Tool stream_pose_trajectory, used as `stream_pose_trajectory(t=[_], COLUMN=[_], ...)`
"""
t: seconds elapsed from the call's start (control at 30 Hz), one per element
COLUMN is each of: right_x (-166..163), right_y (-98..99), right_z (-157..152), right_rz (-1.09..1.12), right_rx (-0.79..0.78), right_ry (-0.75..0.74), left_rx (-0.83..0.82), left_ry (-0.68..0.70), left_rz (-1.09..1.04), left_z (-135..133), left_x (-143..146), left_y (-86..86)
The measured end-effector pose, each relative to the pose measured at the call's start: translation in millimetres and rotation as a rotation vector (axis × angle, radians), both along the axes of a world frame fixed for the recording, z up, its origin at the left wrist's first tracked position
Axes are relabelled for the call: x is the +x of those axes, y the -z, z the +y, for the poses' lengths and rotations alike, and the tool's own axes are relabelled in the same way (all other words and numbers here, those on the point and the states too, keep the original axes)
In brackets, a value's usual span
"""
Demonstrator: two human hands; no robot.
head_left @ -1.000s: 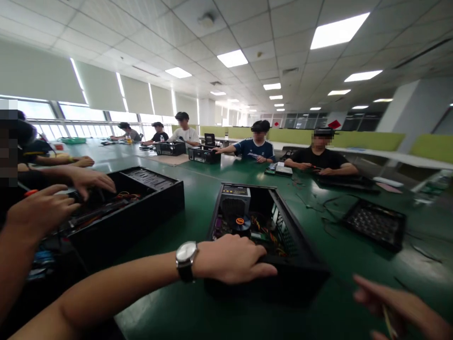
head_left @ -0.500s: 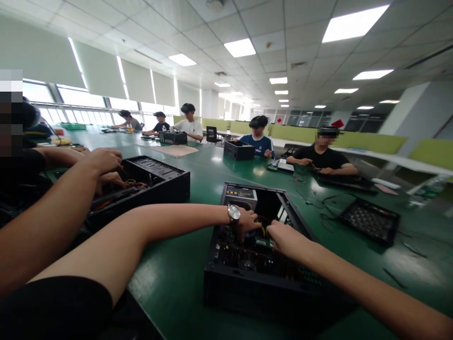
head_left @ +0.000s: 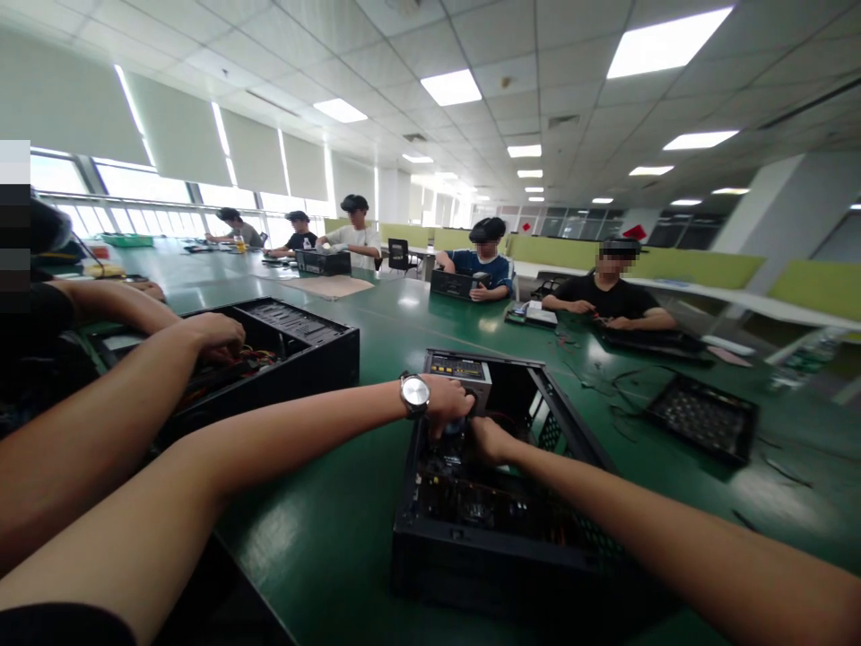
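An open black computer case (head_left: 464, 556) lies on its side in front of me, and both my hands reach into it. My left hand (head_left: 447, 402), with a round watch at the wrist, is curled beside the power supply (head_left: 485, 372) in the far left corner of the case. Close by on its right, my right hand (head_left: 492, 441) has its fingers bent in. Whatever the two hands grip between them is dark and too small to name. Circuit boards (head_left: 471, 498) show in the shadowed near part of the case.
On the left a co-worker's arm (head_left: 134, 395) and hands reach into another open case (head_left: 323, 354). A black perforated panel (head_left: 703, 413) and loose cables (head_left: 622, 395) lie to the right on the green table (head_left: 323, 520). Several people work farther off.
Both my hands have shifted left inside the case, toward the power supply. Across the table, a person has turned a case. The co-worker's hands at left have moved a little.
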State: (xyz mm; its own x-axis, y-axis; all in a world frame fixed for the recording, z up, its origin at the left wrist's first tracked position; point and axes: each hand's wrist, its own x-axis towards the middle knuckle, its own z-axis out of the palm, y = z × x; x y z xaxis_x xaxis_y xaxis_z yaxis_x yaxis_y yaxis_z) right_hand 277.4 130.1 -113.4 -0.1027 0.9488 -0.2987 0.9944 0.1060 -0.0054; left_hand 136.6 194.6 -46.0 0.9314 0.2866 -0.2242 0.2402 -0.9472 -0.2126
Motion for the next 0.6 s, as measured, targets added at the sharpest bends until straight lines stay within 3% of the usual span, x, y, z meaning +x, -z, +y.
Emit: stream_pose_trajectory(t=[0.1, 0.2, 0.4, 0.5, 0.6], right_x=[-2.5, 1.7, 23.3, 60.2, 110.2], right_y=[-3.0, -19.4, -85.3, -105.6, -89.5], right_z=[-2.7, -15.3, -69.7, -115.8, -172.7], right_rz=[-0.013, -0.078, -0.118, 0.119, 0.419], right_rx=[0.050, 0.091, 0.194, 0.336, 0.647], right_ry=[-0.023, -0.053, -0.135, -0.111, 0.071], left_rx=[0.018, 0.031, 0.018, 0.018, -0.017], left_ry=[0.014, 0.026, 0.047, 0.012, -0.016], left_rz=[-0.015, -0.044, -0.035, -0.019, -0.098], left_z=[-1.1, -2.3, -16.0, -27.7, -45.5], left_x=[-2.4, -0.8, 24.0, 32.2, 21.1], left_y=[-2.2, -3.8, 12.2, 13.8, -6.0])
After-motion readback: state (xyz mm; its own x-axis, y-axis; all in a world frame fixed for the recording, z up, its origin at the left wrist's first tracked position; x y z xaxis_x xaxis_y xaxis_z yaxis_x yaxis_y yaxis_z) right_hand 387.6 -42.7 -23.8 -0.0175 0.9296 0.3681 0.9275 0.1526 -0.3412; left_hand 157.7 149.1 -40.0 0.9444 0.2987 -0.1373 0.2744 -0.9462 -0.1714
